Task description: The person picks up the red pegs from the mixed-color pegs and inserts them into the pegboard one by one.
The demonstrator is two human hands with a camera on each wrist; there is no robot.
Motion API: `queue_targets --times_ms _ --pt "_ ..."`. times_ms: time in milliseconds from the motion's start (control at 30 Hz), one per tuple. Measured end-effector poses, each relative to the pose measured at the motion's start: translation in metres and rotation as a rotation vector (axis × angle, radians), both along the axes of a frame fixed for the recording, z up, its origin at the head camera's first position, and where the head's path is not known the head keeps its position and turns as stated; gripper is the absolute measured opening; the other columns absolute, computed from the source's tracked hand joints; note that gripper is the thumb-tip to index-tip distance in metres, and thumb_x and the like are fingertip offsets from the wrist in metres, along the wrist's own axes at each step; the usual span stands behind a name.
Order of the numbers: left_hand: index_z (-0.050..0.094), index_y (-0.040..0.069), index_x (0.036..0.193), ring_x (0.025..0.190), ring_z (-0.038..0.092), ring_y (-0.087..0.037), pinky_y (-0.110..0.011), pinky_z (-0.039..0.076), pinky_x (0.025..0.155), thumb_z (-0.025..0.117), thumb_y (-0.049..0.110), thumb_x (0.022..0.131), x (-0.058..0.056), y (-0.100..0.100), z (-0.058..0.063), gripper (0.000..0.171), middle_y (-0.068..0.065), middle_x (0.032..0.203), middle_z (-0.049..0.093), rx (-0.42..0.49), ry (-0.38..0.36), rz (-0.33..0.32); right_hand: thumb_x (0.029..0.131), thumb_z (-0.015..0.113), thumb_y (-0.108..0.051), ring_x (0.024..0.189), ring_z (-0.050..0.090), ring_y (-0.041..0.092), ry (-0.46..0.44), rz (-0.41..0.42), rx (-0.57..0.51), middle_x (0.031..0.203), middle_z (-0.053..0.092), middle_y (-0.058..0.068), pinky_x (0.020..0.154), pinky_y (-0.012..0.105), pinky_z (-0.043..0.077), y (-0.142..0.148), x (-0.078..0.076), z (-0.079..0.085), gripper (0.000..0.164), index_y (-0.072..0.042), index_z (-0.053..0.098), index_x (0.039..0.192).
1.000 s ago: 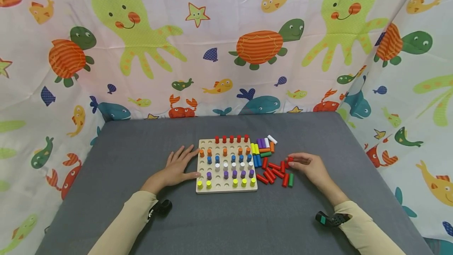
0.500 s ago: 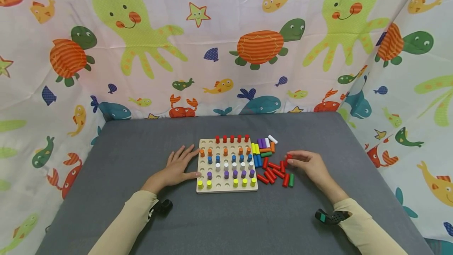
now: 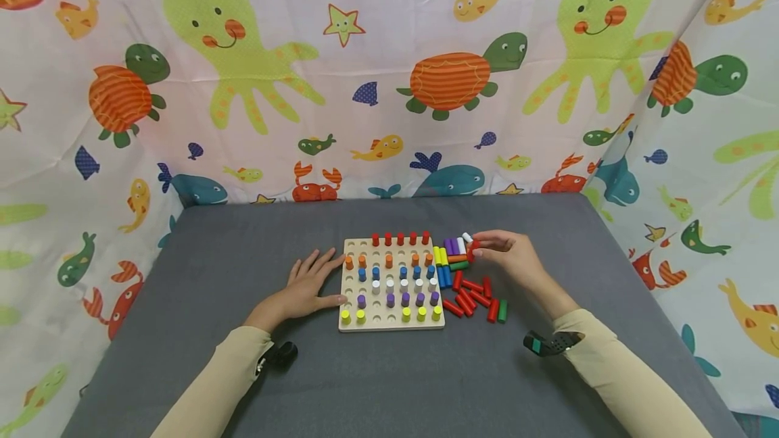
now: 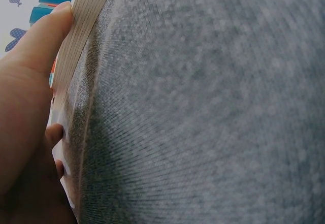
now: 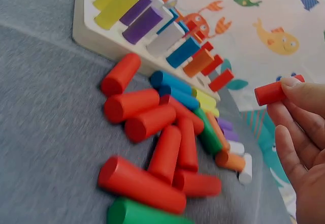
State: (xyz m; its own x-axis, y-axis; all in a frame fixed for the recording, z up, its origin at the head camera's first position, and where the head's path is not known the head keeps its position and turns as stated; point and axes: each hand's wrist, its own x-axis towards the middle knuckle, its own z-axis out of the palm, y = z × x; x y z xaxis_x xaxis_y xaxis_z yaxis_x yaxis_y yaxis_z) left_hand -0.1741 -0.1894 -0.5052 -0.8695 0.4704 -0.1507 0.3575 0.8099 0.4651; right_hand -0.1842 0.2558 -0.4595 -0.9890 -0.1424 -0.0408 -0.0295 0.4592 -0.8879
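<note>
A pale wooden pegboard (image 3: 395,327) lies flat on the table, with rows of red, orange, blue, white, purple and yellow pegs standing in some of its holes. My left hand (image 3: 303,289) rests at the board's left side, fingers spread, the thumb touching its edge. Between thumb and fingers, my right hand (image 3: 517,259) pinches a red peg (image 5: 271,92). That hand hovers right of the board's far corner, over the back of the loose pegs. In the left wrist view, the left thumb (image 4: 48,33) lies against the board's side.
Several loose red pegs (image 5: 142,183) lie in a heap right of the board, a green peg (image 3: 502,311) beside them. Farther back are blue pegs (image 3: 445,278), yellow, purple, white and orange ones. A sea-animal curtain (image 3: 389,86) hangs behind the grey table (image 3: 377,384).
My right hand has moved left and away from me with the red peg, from the right side of the heap to its back. The left hand stays at the board.
</note>
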Motion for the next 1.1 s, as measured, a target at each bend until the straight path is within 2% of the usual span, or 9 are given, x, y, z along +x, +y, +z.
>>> queue_targets --times_ms 367,633,767,1000,1100 --pt "0.021 0.028 0.159 0.155 0.003 -0.042 -0.07 0.002 0.118 0.063 0.062 0.088 0.001 0.001 0.001 0.089 -0.009 0.169 0.011 -0.004 -0.003 0.007 0.089 0.075 -0.028 0.094 0.07 0.008 0.053 0.078 -0.047 0.114 0.074 0.011 0.085 0.026 0.056 -0.037 -0.023 0.002 0.033 -0.012 0.073 0.117" --pt "0.022 0.027 0.159 0.155 0.004 -0.043 -0.071 0.002 0.118 0.063 0.061 0.088 0.001 0.001 0.002 0.089 -0.01 0.168 0.012 -0.002 -0.003 0.004 0.091 0.074 -0.024 0.099 0.072 0.016 0.026 0.125 -0.11 0.117 0.073 0.013 0.091 0.039 0.059 -0.067 -0.039 0.004 0.031 -0.009 0.072 0.118" --pt "0.022 0.027 0.159 0.155 0.004 -0.043 -0.071 0.003 0.117 0.063 0.062 0.088 0.001 0.001 0.001 0.089 -0.01 0.168 0.013 -0.009 -0.001 0.004 0.091 0.074 -0.024 0.098 0.072 0.015 0.034 0.15 -0.111 0.114 0.075 0.007 0.09 0.037 0.059 -0.083 -0.048 0.004 0.027 -0.013 0.073 0.115" --pt "0.022 0.027 0.159 0.155 0.005 -0.043 -0.071 0.003 0.117 0.063 0.062 0.088 0.0 0.001 -0.001 0.089 -0.009 0.168 0.013 -0.006 0.001 0.008 0.088 0.076 -0.025 0.097 0.071 0.016 0.063 0.209 -0.118 0.115 0.074 0.008 0.09 0.054 0.055 -0.112 -0.062 0.009 0.031 -0.016 0.073 0.118" --pt "0.022 0.027 0.159 0.155 0.005 -0.043 -0.071 0.003 0.117 0.063 0.062 0.088 0.0 0.001 -0.001 0.089 -0.009 0.168 0.014 -0.006 0.006 0.008 0.089 0.076 -0.024 0.098 0.071 0.017 0.07 0.232 -0.126 0.115 0.074 0.009 0.091 0.055 0.054 -0.122 -0.067 0.012 0.031 -0.018 0.072 0.119"
